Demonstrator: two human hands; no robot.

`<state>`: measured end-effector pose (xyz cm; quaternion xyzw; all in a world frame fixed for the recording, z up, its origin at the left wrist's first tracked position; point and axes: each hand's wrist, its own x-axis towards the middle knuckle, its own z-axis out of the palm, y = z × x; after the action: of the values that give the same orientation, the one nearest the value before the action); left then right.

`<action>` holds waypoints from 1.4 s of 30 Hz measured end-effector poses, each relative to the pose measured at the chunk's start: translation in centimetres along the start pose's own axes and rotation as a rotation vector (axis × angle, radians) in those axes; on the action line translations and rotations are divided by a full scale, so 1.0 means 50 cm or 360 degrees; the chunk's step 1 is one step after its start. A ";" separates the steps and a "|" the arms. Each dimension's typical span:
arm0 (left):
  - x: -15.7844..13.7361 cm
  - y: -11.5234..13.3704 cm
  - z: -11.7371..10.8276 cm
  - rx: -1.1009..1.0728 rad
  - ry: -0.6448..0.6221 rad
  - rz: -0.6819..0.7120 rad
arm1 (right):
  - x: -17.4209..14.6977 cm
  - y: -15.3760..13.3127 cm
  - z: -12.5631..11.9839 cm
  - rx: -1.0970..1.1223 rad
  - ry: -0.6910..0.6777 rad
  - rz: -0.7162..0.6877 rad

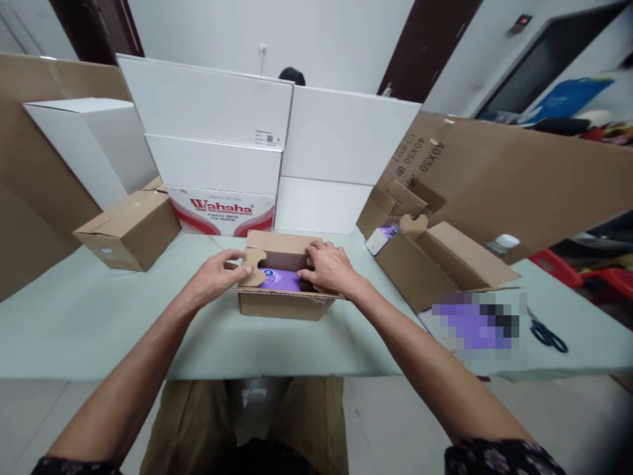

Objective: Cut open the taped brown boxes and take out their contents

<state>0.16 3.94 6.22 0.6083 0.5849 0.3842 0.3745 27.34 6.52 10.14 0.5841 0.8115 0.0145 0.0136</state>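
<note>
A small open cardboard box (281,306) stands in front of me with a purple package (281,280) inside it. At the box's left end, my left hand (217,276) has thumb and fingers closed around the notched end flap (254,265). My right hand (330,267) grips the opposite end, its fingers curled over the far right corner and its thumb reaching inward. That hand hides most of the right flap. The back flap (279,243) stands raised, and the front flap's edge points toward me.
Closed brown box (131,227) at left; tall white panels (217,99) and a red-and-white Wahaha carton (222,212) behind. To the right are another open cardboard box (410,274), scissors (548,336), a white-capped bottle (504,244) and a blurred-out purple item (472,323).
</note>
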 end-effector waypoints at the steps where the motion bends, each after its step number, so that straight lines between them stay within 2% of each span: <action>1: 0.012 0.010 -0.001 0.0168 -0.0043 0.0034 | 0.000 -0.002 -0.003 -0.0001 -0.0010 0.0007; 5: 0.042 0.051 0.021 0.0769 -0.0083 0.0179 | -0.004 -0.011 -0.013 0.0003 -0.0062 0.0038; 7: 0.046 0.075 0.038 0.1071 -0.0152 0.0126 | -0.006 -0.013 -0.017 0.0019 -0.0101 0.0045; 9: 0.047 0.099 0.051 0.1346 -0.0317 0.0017 | -0.006 -0.012 -0.019 0.0043 -0.0141 0.0034; 12: 0.044 0.126 0.059 0.1554 -0.0491 -0.0021 | -0.001 -0.005 -0.019 0.0074 -0.0178 0.0025; 15: 0.040 0.136 0.051 0.1540 -0.0482 -0.0030 | 0.006 0.009 -0.017 0.0139 -0.0164 0.0006; 18: 0.033 0.130 0.028 0.1252 -0.0407 -0.0050 | 0.011 0.031 -0.015 0.0305 -0.0132 -0.0051; 23: 0.018 0.099 -0.020 0.0213 -0.0366 -0.0158 | 0.007 0.082 -0.007 0.0830 -0.0053 -0.0102; 26: 0.011 0.070 -0.033 -0.0146 -0.0297 -0.0193 | -0.003 0.110 -0.001 0.1183 0.0000 -0.0051; 31: 0.004 0.023 -0.033 -0.0587 -0.0140 -0.0167 | -0.026 0.144 0.020 0.1725 0.0108 0.0050; 36: -0.006 -0.008 -0.026 -0.0867 -0.0029 -0.0302 | -0.049 0.162 0.053 0.2237 0.0152 0.0306; 39: -0.011 -0.022 -0.019 -0.0955 0.0019 -0.0321 | -0.057 0.165 0.065 0.2334 0.0171 0.0393; 42: -0.010 -0.033 -0.011 -0.0982 0.0077 -0.0312 | -0.058 0.167 0.069 0.2338 0.0172 0.0383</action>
<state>-1.05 3.50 4.95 0.3975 0.5055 0.5199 0.5623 36.32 6.46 7.01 0.5259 0.5423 -0.5014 -0.4219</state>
